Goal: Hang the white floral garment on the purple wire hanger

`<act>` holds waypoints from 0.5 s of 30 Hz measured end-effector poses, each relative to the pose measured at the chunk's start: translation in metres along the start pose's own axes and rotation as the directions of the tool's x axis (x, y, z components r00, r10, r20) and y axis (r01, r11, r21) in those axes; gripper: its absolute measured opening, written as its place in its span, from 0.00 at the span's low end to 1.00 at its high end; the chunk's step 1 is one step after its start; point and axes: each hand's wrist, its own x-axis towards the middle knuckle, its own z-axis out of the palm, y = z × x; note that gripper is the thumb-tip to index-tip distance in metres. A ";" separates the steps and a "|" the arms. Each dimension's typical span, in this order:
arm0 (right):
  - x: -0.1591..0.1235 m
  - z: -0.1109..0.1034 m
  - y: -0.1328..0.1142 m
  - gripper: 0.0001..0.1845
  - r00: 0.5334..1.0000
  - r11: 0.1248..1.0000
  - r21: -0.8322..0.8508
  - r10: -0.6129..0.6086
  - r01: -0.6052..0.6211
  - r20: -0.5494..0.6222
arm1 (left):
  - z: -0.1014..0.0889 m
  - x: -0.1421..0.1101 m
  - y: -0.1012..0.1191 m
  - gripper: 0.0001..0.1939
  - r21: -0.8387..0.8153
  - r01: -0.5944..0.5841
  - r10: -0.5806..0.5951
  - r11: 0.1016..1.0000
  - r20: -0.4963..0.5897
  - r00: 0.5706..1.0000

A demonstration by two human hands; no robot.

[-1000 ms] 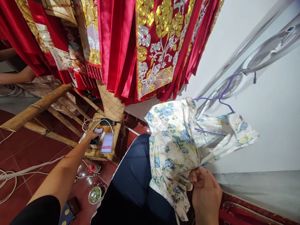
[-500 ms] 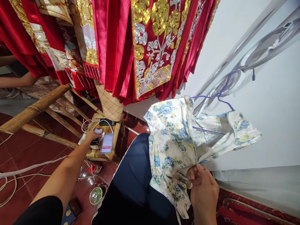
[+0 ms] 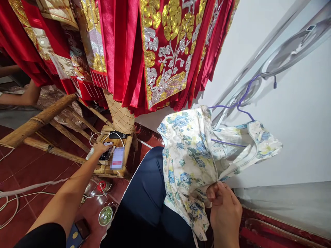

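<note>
A white floral blouse (image 3: pixel 183 148) with blue and yellow flowers hangs on a thin purple hanger (image 3: pixel 247 94). My right hand (image 3: pixel 225 210) is closed, pinching the blouse's front opening edge between thumb and fingers. Above that pinch the neck opening gapes, and the garment's lower part lies against my dark-clad leg (image 3: pixel 144 186). My left hand (image 3: pixel 101 147) reaches out to a phone (image 3: pixel 105 155), its fingers stretched over the screen. A second phone (image 3: pixel 117 159) with a blurred screen rests beside it on a small bamboo stool (image 3: pixel 113 172).
Red costumes (image 3: pixel 165 62) with gold and silver sequins hang overhead. A bamboo chair (image 3: pixel 43 115) stands at left, with another person's arm (image 3: pixel 20 98) behind it. White cables (image 3: pixel 31 193) cross the tiled floor near a clear cup (image 3: pixel 105 215). A pale wall (image 3: pixel 292 137) is at right.
The view has shifted slightly, and the blouse and hanger appear a little further left. My right hand keeps its pinch, and my left hand stays over the phone.
</note>
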 end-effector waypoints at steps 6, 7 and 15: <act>0.000 -0.004 -0.001 0.15 1.000 1.000 0.002 -0.014 0.014 0.009 | 0.005 -0.086 0.057 0.20 -0.242 -0.175 0.129 0.954 -0.196 0.972; 0.000 -0.004 -0.001 0.15 1.000 1.000 0.003 -0.011 0.010 0.016 | 0.010 -0.111 0.070 0.17 -0.285 -0.229 0.176 0.931 -0.198 0.964; -0.003 -0.004 -0.001 0.14 0.999 1.000 0.024 -0.006 0.006 0.032 | -0.006 -0.263 0.166 0.10 -0.667 -0.534 0.531 0.519 -0.238 0.813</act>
